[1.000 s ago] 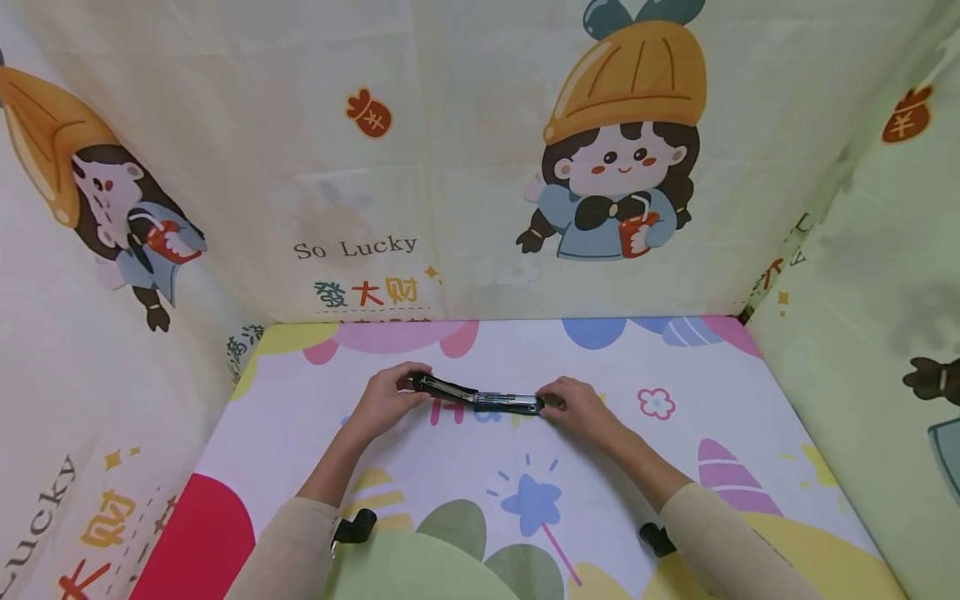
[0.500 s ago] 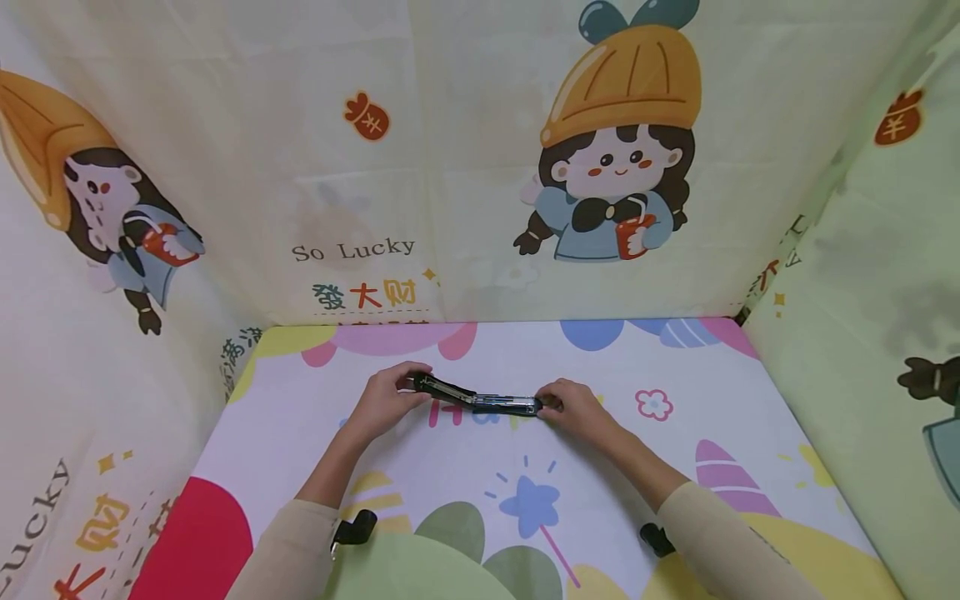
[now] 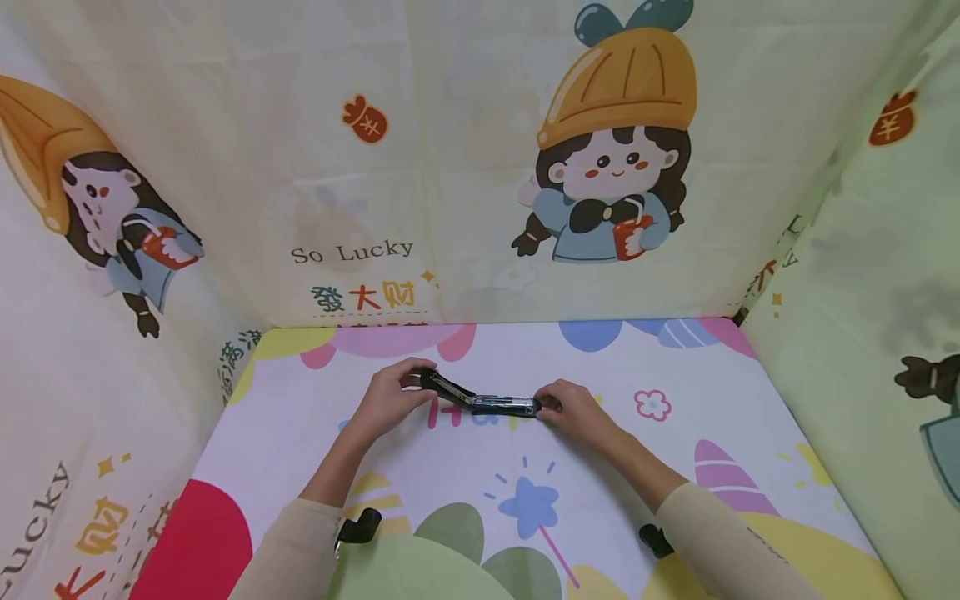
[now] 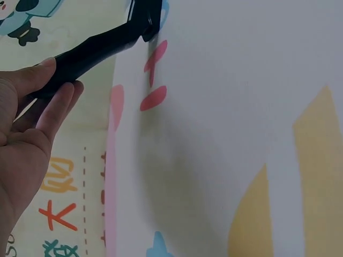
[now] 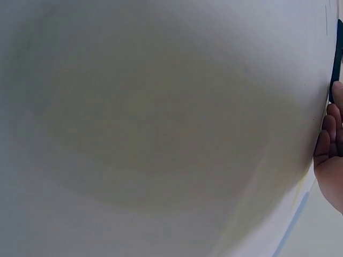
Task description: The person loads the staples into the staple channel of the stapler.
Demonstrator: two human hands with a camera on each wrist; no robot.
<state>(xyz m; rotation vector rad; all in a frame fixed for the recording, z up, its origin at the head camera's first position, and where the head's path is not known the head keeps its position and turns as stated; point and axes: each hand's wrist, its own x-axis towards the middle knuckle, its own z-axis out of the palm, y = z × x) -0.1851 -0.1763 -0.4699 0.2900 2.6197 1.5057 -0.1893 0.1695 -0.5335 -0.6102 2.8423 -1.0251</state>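
Observation:
A black stapler [image 3: 506,406] with silver metal parts is spread wide at its hinge, above the middle of the table. Its right half lies low and nearly level, while the left half slants up to the left. My left hand [image 3: 393,392] pinches the raised end; in the left wrist view the thumb [image 4: 40,77] and fingers close around the dark arm of the stapler [image 4: 96,53]. At the opposite end, my right hand [image 3: 581,408] holds the tip close to the tabletop. Only the edge of that hand [image 5: 329,139] shows in the right wrist view.
A brightly printed cloth [image 3: 450,467] covers the table. Cream cartoon-printed curtains [image 3: 465,167] stand along the back and both sides. Each wrist carries a small black camera mount, the left one [image 3: 360,527] and the right one [image 3: 657,540].
My left hand has shifted slightly up and to the right, so the stapler's left half tilts more steeply. The right hand keeps its hold. The head view has moved a little.

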